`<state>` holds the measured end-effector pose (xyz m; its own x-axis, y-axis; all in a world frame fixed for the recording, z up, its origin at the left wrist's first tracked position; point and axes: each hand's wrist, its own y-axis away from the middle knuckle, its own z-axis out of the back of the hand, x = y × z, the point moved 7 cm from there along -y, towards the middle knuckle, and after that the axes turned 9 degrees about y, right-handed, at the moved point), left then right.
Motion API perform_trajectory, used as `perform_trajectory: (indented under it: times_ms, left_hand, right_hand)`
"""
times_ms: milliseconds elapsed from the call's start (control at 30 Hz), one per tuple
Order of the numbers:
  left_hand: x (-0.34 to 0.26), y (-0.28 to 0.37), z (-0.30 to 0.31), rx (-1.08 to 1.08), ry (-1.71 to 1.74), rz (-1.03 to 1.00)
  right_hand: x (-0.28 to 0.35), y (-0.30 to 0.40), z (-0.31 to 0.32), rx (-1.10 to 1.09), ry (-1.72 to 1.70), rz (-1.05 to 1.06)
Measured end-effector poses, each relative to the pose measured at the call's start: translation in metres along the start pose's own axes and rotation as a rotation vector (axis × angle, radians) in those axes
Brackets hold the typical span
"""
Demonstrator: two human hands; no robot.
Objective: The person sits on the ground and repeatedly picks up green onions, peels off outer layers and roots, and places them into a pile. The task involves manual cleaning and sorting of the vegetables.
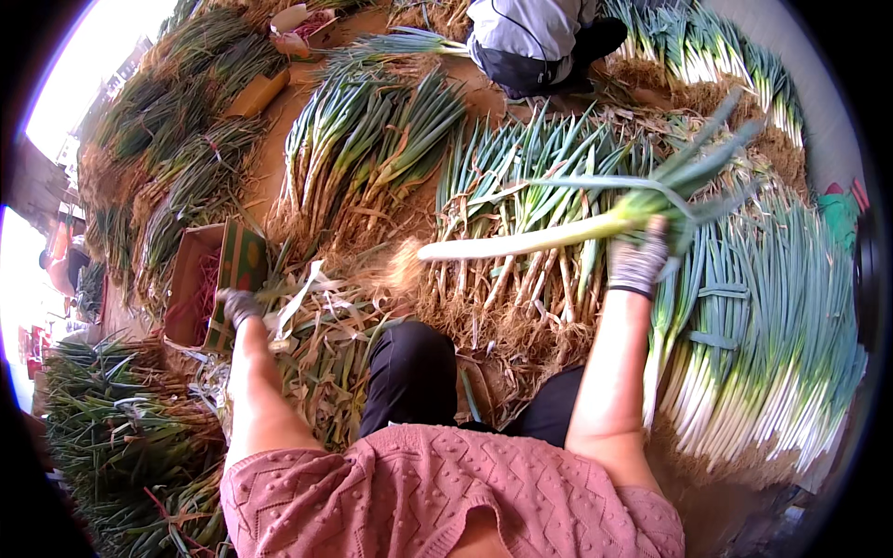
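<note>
My right hand (pixel 638 261), in a grey knit glove, grips a long green onion (pixel 523 243) near its leaves. Its white shank points left, ending in blurred brown roots, while the green tops splay up to the right. Out to the left, my gloved left hand (pixel 241 307) is beside a cardboard box (pixel 241 268). A blurred strip runs by the fingers; whether they hold it is unclear. Peeled dry leaves (pixel 328 335) lie heaped between that hand and my knee. Under the held onion, unpeeled green onions (pixel 516 272) lie in a row, roots towards me.
Cleaned green onions (pixel 760 349) are laid out along the right side. Another unpeeled bundle (pixel 363 153) rests ahead, and more heaps (pixel 125 446) line the left. The cardboard box contains pinkish-red strands (pixel 204 289). A crouching person (pixel 534 42) is at the top.
</note>
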<state>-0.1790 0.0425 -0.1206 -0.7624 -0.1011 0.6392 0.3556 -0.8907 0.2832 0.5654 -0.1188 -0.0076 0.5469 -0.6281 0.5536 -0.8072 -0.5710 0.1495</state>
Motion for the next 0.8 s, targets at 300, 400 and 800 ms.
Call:
perform_trajectory:
  times_ms: [300, 400, 800]
  left_hand:
    - [-0.048, 0.079, 0.160, -0.407, 0.606, -0.410]
    - [-0.145, 0.200, 0.307, -0.887, 0.830, -1.044]
    - [-0.256, 0.268, 0.368, -0.156, 1.295, -1.355]
  right_hand:
    - [0.024, -0.025, 0.028, -0.133, -0.066, 0.059]
    - [0.016, -0.021, 0.027, -0.172, -0.028, 0.044]
    - [-0.008, 0.047, -0.043, 0.347, 0.000, -0.124]
